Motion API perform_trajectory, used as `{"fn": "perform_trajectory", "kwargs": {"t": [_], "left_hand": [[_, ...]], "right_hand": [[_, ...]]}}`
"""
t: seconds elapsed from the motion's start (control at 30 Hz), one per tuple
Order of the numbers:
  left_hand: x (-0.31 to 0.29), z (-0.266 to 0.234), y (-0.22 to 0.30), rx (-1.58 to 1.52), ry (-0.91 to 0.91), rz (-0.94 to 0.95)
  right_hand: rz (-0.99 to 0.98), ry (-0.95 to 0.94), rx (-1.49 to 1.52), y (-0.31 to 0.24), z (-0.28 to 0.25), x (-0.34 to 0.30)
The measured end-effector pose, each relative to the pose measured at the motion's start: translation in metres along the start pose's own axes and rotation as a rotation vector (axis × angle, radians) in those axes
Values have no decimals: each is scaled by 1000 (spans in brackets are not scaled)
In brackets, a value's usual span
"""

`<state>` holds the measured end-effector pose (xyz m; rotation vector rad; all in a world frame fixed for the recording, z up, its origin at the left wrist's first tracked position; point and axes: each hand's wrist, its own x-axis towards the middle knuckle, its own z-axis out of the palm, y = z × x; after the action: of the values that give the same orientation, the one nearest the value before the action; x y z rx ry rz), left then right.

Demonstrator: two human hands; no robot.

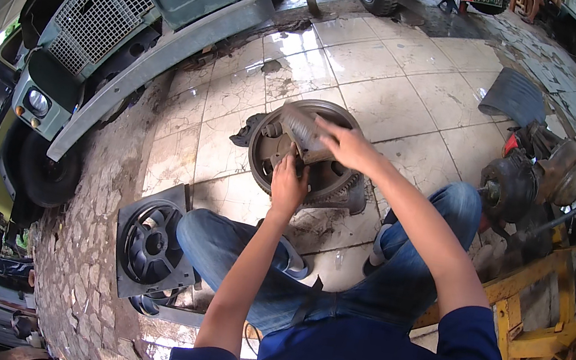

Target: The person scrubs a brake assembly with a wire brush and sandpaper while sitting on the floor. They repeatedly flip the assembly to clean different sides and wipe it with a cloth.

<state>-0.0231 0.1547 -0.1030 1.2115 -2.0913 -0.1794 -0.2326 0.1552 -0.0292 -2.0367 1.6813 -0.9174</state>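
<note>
A round metal flywheel [256, 151] with teeth along part of its edge lies on the tiled floor between my feet. My left hand [288, 186] reaches over its middle, fingertips closed at a small dark piece that I cannot make out. My right hand [345, 145] grips a grey-brown, block-like thing [300, 123], smeared by motion, just above the flywheel. The kind of that thing does not show. Dark, ragged material [242, 134] sticks out past the flywheel's left edge, and a flat dark piece [357, 197] shows at its lower right.
A cooling fan in a square black shroud [155, 240] lies by my left knee. Left of me stands a green off-road vehicle with a metal bumper [171, 63]. Greasy machine parts [509, 186] and a yellow metal frame [525, 323] are at right, below a dark curved sheet [514, 95].
</note>
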Motion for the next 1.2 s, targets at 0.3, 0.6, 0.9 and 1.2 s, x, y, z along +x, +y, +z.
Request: {"fn": "perform_trajectory", "kwargs": {"t": [0.3,0.6,0.9,1.2], "left_hand": [[5,-8,4,-181,-8,-19],[35,-79,-19,-69,-203,158],[94,-151,-23,46,-573,96],[144,-114,-45,294,-694,306]], "right_hand": [[78,-126,-367,-13,-6,36],[113,-35,-375,-11,10,38],[109,-218,-604,-23,-35,22],[21,-166,-545,-4,-32,-9]]}}
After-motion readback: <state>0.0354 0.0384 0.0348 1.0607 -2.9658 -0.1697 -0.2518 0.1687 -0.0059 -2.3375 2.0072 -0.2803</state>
